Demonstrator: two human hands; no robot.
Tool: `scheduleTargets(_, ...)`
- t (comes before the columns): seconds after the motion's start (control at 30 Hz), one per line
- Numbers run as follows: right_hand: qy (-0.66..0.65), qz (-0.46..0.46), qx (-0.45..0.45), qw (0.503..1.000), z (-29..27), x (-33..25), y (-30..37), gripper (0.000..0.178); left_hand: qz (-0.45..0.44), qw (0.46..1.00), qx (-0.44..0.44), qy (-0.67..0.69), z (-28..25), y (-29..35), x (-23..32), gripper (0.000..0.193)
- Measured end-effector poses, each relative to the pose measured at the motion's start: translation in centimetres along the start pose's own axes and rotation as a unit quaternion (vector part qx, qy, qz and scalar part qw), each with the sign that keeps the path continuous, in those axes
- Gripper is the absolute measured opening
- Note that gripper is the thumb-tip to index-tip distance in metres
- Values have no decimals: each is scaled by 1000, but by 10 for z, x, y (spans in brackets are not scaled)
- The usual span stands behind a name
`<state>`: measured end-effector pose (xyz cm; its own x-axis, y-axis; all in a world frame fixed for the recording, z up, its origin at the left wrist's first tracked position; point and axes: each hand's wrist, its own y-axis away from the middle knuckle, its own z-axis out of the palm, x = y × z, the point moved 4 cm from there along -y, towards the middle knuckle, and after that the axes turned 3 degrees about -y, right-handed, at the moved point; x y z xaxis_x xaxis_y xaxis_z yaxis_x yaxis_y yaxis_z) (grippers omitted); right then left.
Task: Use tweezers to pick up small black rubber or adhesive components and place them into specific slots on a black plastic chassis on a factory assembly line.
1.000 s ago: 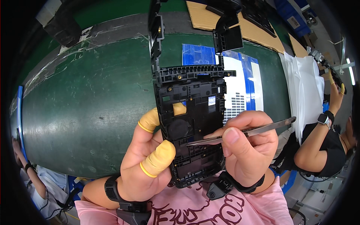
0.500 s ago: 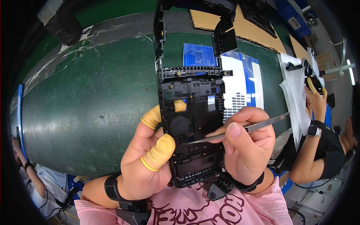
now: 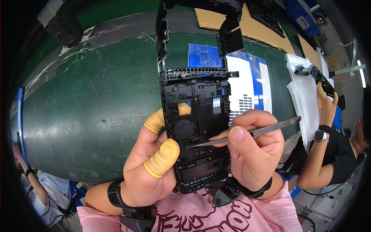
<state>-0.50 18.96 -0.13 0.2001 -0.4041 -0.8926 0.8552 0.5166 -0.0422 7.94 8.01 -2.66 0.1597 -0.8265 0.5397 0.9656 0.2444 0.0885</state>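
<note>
My left hand (image 3: pixel 148 166) wears yellow finger cots and grips the left edge of a long black plastic housing frame (image 3: pixel 205 116). One cot-covered fingertip shows through an opening in the frame. Ribs, small brass-coloured inserts and a round disc (image 3: pixel 183 129) mark the frame's inner face. Between thumb and fingers, my right hand (image 3: pixel 255 150) pinches metal tweezers (image 3: pixel 270 127). Their tips lie over the frame's lower middle, just below the disc; whether they hold a small part is too fine to tell.
A green work mat (image 3: pixel 92 104) covers the bench. Beyond the frame lie a white sheet with blue tape (image 3: pixel 247 77) and a cardboard piece (image 3: pixel 266 33). A co-worker's hand (image 3: pixel 328 106) holds a black part at right, beside white wrapping (image 3: pixel 301 92). Another person's arm (image 3: pixel 34 185) is at far left.
The frame and both my hands have shifted very slightly left and up. My tweezers stay over nearly the same spot. At right, the co-worker's black part has turned.
</note>
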Motion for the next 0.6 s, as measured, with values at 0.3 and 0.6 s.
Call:
scheduleTargets(0.3,1,5,6,1000,0,2,1,21,2,1000,-5,7,0,1,1,45)
scheduleTargets(0.6,47,50,38,997,-4,5,3,24,-10,997,71,-16,-7,1,0,45)
